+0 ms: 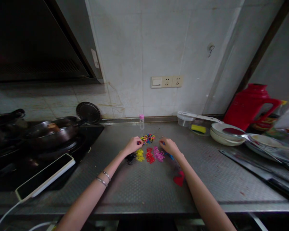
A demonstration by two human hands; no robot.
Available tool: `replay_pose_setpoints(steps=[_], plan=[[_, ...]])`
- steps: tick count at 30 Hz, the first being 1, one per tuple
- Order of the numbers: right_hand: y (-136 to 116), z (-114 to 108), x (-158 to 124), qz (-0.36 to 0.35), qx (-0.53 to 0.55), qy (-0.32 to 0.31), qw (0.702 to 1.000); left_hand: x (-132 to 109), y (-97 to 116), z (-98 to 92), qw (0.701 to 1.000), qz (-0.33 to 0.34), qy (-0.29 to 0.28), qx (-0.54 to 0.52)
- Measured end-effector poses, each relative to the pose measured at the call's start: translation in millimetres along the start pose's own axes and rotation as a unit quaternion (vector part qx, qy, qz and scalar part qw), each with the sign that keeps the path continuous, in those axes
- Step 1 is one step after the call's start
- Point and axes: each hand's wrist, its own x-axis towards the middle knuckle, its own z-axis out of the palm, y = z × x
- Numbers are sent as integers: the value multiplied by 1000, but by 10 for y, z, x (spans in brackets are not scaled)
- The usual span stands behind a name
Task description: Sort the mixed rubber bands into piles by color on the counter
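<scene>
A mixed pile of small coloured bands [148, 138], which look like little elastic ties, lies on the metal counter. My left hand [133, 146] is pinched at this pile's left edge, its fingertips closed; what they grip is too small to make out. Below it are a black pile [130, 158] and a yellow pile [140, 155]. A red pile [150, 156] and a pink pile [158, 154] lie between my hands. My right hand [169, 146] has its fingers closed near the mixed pile's right side, with blue showing at the fingertips. Under that wrist is a partly hidden blue pile [169, 156].
A small clear bottle [141, 122] with a pink cap stands behind the piles. A red heart-shaped piece [179, 179] lies by my right forearm. At left are a phone [45, 176] and a wok [50, 130]; at right, bowls [223, 138], a knife [245, 166] and a red thermos [250, 104].
</scene>
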Motion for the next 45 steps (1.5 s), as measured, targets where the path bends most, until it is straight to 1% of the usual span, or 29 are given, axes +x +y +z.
replay_pose_setpoints(steps=[3, 5, 7, 10, 13, 15, 17, 19, 21, 23, 25, 28, 31, 36, 41, 45], plan=[[1, -7, -3, 4, -1, 0, 1000, 38, 249, 198, 999, 46, -25, 0], [2, -10, -6, 5, -1, 0, 1000, 42, 372, 307, 996, 71, -44, 15], [1, -12, -11, 4, -1, 3, 1000, 29, 466, 391, 994, 83, -64, 33], [-1, -19, -20, 2, 1, 8, 1000, -14, 556, 454, 990, 94, -85, 61], [6, -24, -23, 3, 5, 8, 1000, -52, 559, 424, 989, 99, -84, 68], [15, -20, -21, 4, 5, 9, 1000, -56, 487, 350, 992, 89, -68, 57], [25, -7, -15, 0, 3, 14, 1000, -41, 342, 246, 996, 69, -40, 35], [31, 10, -9, -5, 1, 16, 1000, -24, 127, 131, 1000, 28, 1, 0], [32, 27, -3, -2, -3, 14, 1000, -21, -133, 24, 998, -25, 46, -33], [32, 39, 1, 6, -7, 9, 1000, -44, -396, -58, 988, -92, 99, -72], [33, 45, 3, 9, -8, 5, 1000, -87, -617, -111, 972, -145, 149, -110], [35, 43, 0, 5, -8, 8, 1000, -156, -816, -141, 956, -179, 193, -133], [33, 43, -2, 1, -8, 15, 1000, -193, -876, -133, 946, -195, 215, -143], [9, 83, 49, -4, 4, 29, 1000, -203, -874, -109, 948, -193, 210, -144], [-32, 139, 176, 1, -10, 8, 1000, -206, -870, -98, 950, -193, 203, -141], [-68, 161, 290, 21, -32, -19, 999, -204, -879, -92, 950, -192, 202, -139]])
